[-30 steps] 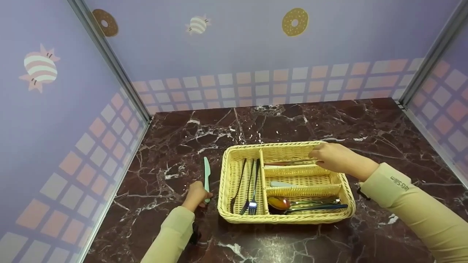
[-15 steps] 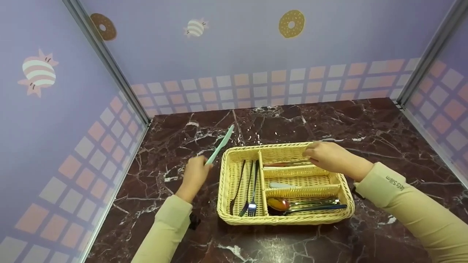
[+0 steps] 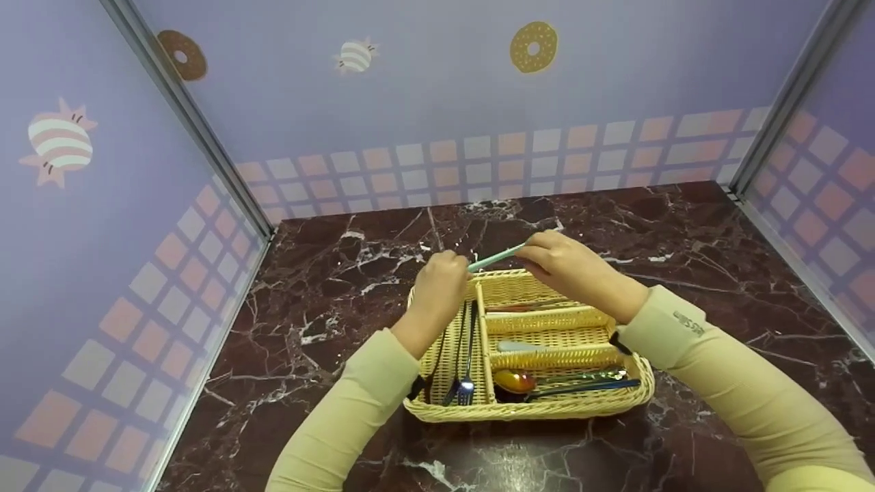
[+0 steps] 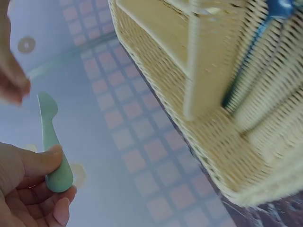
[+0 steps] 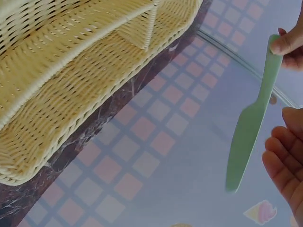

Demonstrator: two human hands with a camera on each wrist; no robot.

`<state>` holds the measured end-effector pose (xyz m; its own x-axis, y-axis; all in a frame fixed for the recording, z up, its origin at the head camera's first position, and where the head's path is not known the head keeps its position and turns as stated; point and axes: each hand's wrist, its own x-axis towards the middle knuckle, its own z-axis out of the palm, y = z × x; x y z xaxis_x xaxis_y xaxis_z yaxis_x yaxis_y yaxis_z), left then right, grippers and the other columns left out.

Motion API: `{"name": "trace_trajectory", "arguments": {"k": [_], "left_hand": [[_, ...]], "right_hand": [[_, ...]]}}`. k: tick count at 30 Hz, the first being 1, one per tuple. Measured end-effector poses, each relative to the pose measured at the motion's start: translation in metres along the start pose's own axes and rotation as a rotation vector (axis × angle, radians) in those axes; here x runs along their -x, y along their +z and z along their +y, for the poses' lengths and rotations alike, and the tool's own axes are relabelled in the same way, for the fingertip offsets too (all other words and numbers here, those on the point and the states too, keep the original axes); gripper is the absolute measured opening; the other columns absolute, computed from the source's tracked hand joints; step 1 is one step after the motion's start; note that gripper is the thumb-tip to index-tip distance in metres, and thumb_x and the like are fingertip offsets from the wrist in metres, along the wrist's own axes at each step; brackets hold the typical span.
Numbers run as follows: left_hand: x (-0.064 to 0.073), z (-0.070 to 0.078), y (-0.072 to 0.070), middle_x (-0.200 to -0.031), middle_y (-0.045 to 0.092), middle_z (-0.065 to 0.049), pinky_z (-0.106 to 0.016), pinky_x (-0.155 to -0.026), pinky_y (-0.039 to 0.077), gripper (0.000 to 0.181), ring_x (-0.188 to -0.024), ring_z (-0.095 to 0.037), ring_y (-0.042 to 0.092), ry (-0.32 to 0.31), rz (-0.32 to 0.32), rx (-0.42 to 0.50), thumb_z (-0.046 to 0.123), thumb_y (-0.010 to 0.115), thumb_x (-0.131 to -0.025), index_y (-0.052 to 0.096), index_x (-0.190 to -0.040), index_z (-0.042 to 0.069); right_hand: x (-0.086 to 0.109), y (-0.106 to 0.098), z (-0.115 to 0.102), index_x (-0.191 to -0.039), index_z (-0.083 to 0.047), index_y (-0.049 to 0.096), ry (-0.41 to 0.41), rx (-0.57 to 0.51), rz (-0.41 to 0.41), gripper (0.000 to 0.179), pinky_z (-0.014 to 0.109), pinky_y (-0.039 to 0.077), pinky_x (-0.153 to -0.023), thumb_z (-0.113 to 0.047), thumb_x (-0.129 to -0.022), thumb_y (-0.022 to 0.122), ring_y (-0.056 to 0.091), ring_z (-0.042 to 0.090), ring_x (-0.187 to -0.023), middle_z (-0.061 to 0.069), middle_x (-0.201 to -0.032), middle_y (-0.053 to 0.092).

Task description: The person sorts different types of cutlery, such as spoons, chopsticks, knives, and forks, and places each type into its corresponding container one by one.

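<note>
My left hand (image 3: 441, 287) pinches the handle of a mint-green table knife (image 5: 251, 120) between thumb and fingers. The knife (image 4: 49, 132) is up in the air above the back edge of a yellow wicker cutlery basket (image 3: 533, 412), its blade pointing toward the right. Close to the blade is my right hand (image 5: 286, 165), fingers loosely bent, with a small gap between it and the knife in both wrist views. From the head view the blade tip is hidden behind my right hand (image 3: 567, 266).
Dark forks and other long cutlery (image 3: 466, 355) lie in the basket's left compartment. On the right are reddish sticks (image 3: 526, 307), a pale handle (image 3: 519, 346), and a shiny spoon (image 3: 516, 381). Patterned panels (image 3: 437, 89) enclose the marble table (image 3: 328, 294).
My left hand has lifted the knife from beside the basket and carried it right, over the back rim. My right hand has left the back compartment and risen toward the blade.
</note>
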<state>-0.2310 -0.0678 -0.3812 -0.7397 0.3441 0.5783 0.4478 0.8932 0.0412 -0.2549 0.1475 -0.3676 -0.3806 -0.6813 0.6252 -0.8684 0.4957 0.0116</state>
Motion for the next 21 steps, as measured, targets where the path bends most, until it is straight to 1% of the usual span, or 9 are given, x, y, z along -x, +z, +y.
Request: {"name": "trace_trajectory", "arguments": {"k": [1, 3, 6, 9, 11, 13, 16, 18, 21], "left_hand": [[-0.002, 0.005, 0.001, -0.073, 0.059, -0.010, -0.033, -0.062, 0.051, 0.012, -0.069, -0.026, 0.059, 0.019, -0.001, -0.019, 0.012, 0.069, -0.075, 0.063, -0.073, 0.002], [-0.006, 0.014, 0.002, -0.073, 0.060, -0.009, -0.031, -0.060, 0.051, 0.013, -0.069, -0.024, 0.058, 0.051, -0.008, -0.057, 0.014, 0.069, -0.076, 0.063, -0.073, 0.003], [-0.009, 0.026, 0.006, -0.073, 0.060, -0.007, -0.029, -0.058, 0.050, 0.011, -0.068, -0.022, 0.058, 0.092, -0.010, -0.104, 0.015, 0.068, -0.076, 0.063, -0.073, 0.006], [-0.009, 0.034, 0.009, -0.073, 0.059, -0.005, -0.027, -0.056, 0.049, 0.007, -0.068, -0.020, 0.057, 0.125, -0.019, -0.136, 0.013, 0.065, -0.077, 0.063, -0.073, 0.008], [-0.008, 0.036, 0.012, -0.073, 0.059, -0.004, -0.026, -0.056, 0.049, 0.006, -0.068, -0.019, 0.056, 0.152, -0.005, -0.148, 0.012, 0.064, -0.077, 0.063, -0.072, 0.008], [-0.007, 0.036, 0.017, -0.072, 0.058, -0.003, -0.025, -0.055, 0.048, 0.005, -0.067, -0.018, 0.056, 0.175, 0.015, -0.148, 0.010, 0.064, -0.076, 0.062, -0.072, 0.009], [-0.004, 0.033, 0.022, -0.072, 0.058, -0.003, -0.025, -0.055, 0.047, 0.006, -0.066, -0.018, 0.056, 0.196, 0.050, -0.133, 0.012, 0.066, -0.075, 0.062, -0.073, 0.009], [-0.001, 0.029, 0.024, -0.073, 0.058, -0.004, -0.026, -0.055, 0.048, 0.009, -0.066, -0.019, 0.056, 0.187, 0.053, -0.110, 0.014, 0.068, -0.074, 0.062, -0.076, 0.008], [0.006, 0.018, 0.024, -0.076, 0.060, -0.006, -0.028, -0.060, 0.049, 0.017, -0.068, -0.021, 0.057, 0.153, 0.026, -0.063, 0.018, 0.070, -0.075, 0.062, -0.081, 0.005]], "right_hand": [[-0.002, 0.001, 0.000, -0.092, 0.004, 0.066, -0.007, 0.009, 0.012, 0.017, 0.035, 0.050, -0.071, 0.005, -0.075, 0.067, 0.057, 0.026, -0.079, 0.013, -0.086, 0.062], [-0.004, 0.003, 0.001, -0.091, 0.004, 0.066, -0.018, 0.024, 0.025, 0.017, 0.035, 0.049, -0.070, 0.005, -0.075, 0.067, 0.056, 0.027, -0.077, 0.013, -0.085, 0.061], [-0.002, 0.007, 0.005, -0.088, 0.004, 0.066, -0.030, 0.053, 0.023, 0.015, 0.035, 0.047, -0.068, 0.006, -0.073, 0.067, 0.055, 0.027, -0.075, 0.013, -0.083, 0.060], [0.001, 0.011, 0.010, -0.081, 0.002, 0.066, -0.050, 0.077, 0.002, 0.012, 0.033, 0.045, -0.064, 0.007, -0.071, 0.066, 0.052, 0.025, -0.069, 0.010, -0.076, 0.058], [0.004, 0.013, 0.012, -0.077, 0.001, 0.065, -0.066, 0.089, -0.022, 0.012, 0.032, 0.043, -0.062, 0.009, -0.068, 0.065, 0.051, 0.024, -0.066, 0.008, -0.073, 0.056], [0.006, 0.014, 0.013, -0.075, 0.000, 0.065, -0.076, 0.095, -0.055, 0.013, 0.032, 0.043, -0.060, 0.010, -0.066, 0.065, 0.050, 0.023, -0.065, 0.008, -0.071, 0.055], [0.010, 0.016, 0.013, -0.075, 0.000, 0.064, -0.054, 0.080, -0.129, 0.011, 0.033, 0.045, -0.061, 0.009, -0.068, 0.065, 0.052, 0.024, -0.066, 0.009, -0.072, 0.058], [0.014, 0.019, 0.014, -0.076, 0.001, 0.065, -0.013, 0.049, -0.195, 0.010, 0.033, 0.047, -0.063, 0.009, -0.070, 0.063, 0.055, 0.025, -0.067, 0.010, -0.073, 0.060], [0.025, 0.029, 0.017, -0.078, 0.000, 0.066, 0.083, -0.019, -0.298, 0.011, 0.032, 0.050, -0.065, 0.008, -0.073, 0.061, 0.058, 0.023, -0.069, 0.010, -0.074, 0.061]]}}
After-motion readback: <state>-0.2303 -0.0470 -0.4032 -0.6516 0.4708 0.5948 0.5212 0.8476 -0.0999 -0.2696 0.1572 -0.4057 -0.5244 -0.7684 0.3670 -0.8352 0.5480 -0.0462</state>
